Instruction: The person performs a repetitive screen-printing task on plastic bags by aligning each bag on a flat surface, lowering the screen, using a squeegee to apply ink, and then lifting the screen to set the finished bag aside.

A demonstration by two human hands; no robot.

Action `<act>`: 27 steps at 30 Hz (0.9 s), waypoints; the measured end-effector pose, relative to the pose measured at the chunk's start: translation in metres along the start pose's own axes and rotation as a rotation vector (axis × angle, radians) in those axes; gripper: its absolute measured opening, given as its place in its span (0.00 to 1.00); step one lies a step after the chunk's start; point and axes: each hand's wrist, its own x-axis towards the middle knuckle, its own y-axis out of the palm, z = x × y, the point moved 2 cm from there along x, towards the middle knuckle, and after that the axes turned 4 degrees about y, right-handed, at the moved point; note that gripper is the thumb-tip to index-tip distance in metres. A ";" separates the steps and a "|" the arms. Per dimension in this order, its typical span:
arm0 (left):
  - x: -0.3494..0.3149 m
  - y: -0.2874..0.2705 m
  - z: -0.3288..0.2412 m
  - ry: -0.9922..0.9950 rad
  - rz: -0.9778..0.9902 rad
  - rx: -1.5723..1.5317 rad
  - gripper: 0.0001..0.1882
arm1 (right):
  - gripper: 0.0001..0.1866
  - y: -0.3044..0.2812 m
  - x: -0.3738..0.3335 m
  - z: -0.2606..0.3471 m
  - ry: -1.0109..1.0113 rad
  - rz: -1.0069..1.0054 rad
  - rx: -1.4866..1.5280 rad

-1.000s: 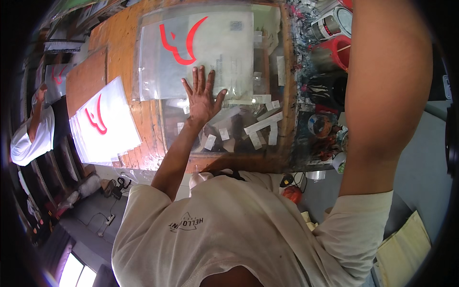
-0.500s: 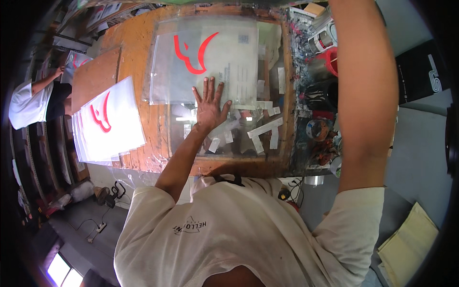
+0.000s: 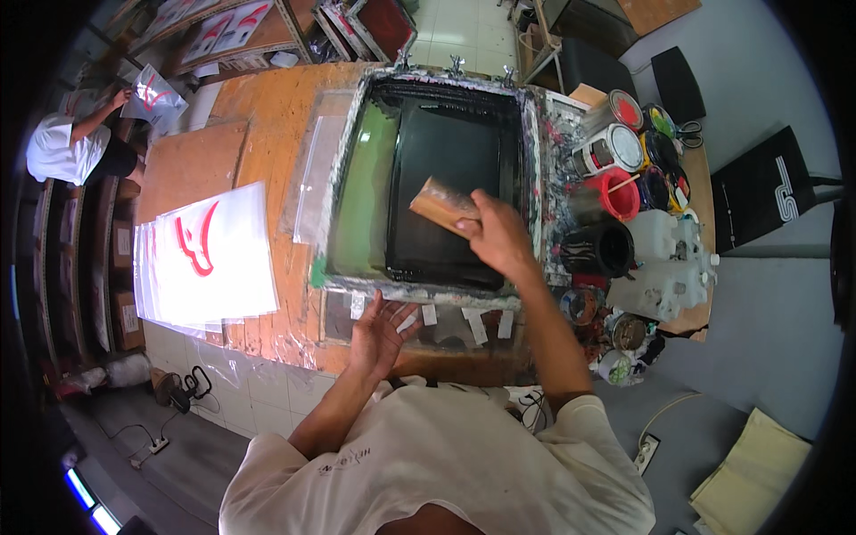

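A screen printing frame (image 3: 355, 287) lies flat over the wooden table, with a green mesh border and a wide spread of black ink (image 3: 450, 152) inside. My right hand (image 3: 501, 236) grips a wooden-handled squeegee (image 3: 439, 205) above the inked area. Whether its blade touches the mesh I cannot tell. Palm up with fingers apart, my left hand (image 3: 379, 339) is at the near edge of the frame, its fingertips at the underside of the rim. Part of a clear plastic sheet (image 3: 312, 187) shows left of the frame; the rest of it is hidden underneath.
On the left lies a stack of clear plastic bags (image 3: 234, 276) printed with a red shape. Ink cans (image 3: 615, 147), a red tub (image 3: 615, 192) and plastic jugs (image 3: 655, 290) crowd the right edge. Another person (image 3: 76, 147) at far left holds a printed bag (image 3: 153, 94).
The frame has come down over the plastic sheet. My left hand has drawn back from the sheet to the frame's near edge. My right arm has come down, with the squeegee now in hand.
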 end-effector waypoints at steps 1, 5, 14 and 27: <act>0.012 -0.009 0.005 -0.031 -0.057 0.031 0.24 | 0.19 0.002 0.020 -0.016 0.021 0.071 0.031; 0.035 -0.034 0.021 -0.090 -0.205 0.041 0.23 | 0.20 -0.005 0.117 -0.057 -0.107 0.023 -0.051; 0.030 -0.037 0.024 -0.049 -0.259 -0.014 0.11 | 0.26 0.037 0.231 -0.062 -0.147 -0.065 -0.468; 0.022 -0.033 0.028 0.041 -0.181 0.095 0.16 | 0.30 0.072 -0.093 0.031 -0.180 0.010 -0.287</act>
